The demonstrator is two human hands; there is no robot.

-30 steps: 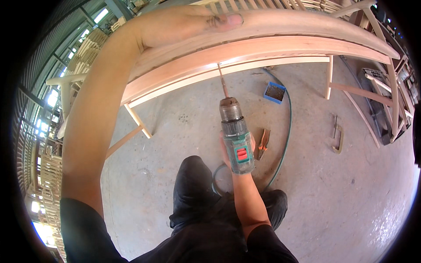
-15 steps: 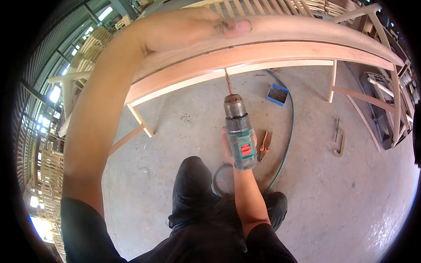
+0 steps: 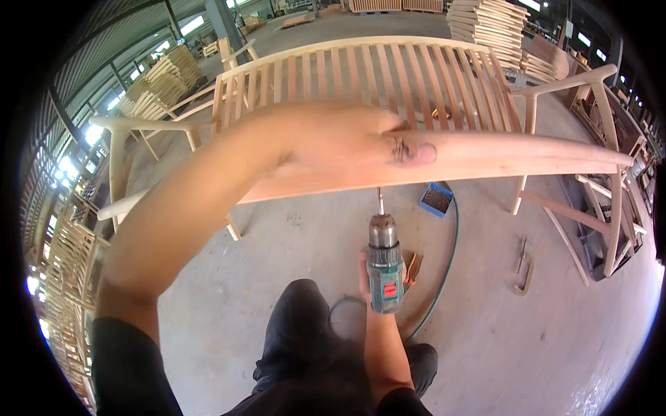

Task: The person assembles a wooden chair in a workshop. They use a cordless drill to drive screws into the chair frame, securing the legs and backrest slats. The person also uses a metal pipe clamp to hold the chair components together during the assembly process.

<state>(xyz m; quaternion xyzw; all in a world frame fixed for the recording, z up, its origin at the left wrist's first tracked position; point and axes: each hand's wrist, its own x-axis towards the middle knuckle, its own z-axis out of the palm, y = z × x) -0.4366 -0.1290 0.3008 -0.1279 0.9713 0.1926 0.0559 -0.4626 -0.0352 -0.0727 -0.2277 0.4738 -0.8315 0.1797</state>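
Observation:
A wooden bench stands before me, its smooth front rail (image 3: 513,154) running across the view. My left hand (image 3: 368,142) reaches over from the left and grips this rail, thumb along the near face; its other fingers are mostly hidden. Below, my right hand (image 3: 363,274) is wrapped around a green and black cordless drill (image 3: 386,281), largely hidden behind the tool's body. The drill points away from me, and its long bit (image 3: 380,201) meets the rail's lower edge. Whether the tip is inside the wood cannot be seen.
On the concrete floor lie orange-handled pliers (image 3: 413,267), a blue box (image 3: 436,200) of small dark pieces, a green hose (image 3: 454,243) and a C-clamp (image 3: 525,274). The bench's slatted back (image 3: 354,73) rises beyond the rail. Stacked wooden frames (image 3: 489,31) stand farther off.
The view has tilted up, showing the slatted back and more of the hall. My left hand appears farther right along the rail. My right hand still holds the drill against the rail's underside.

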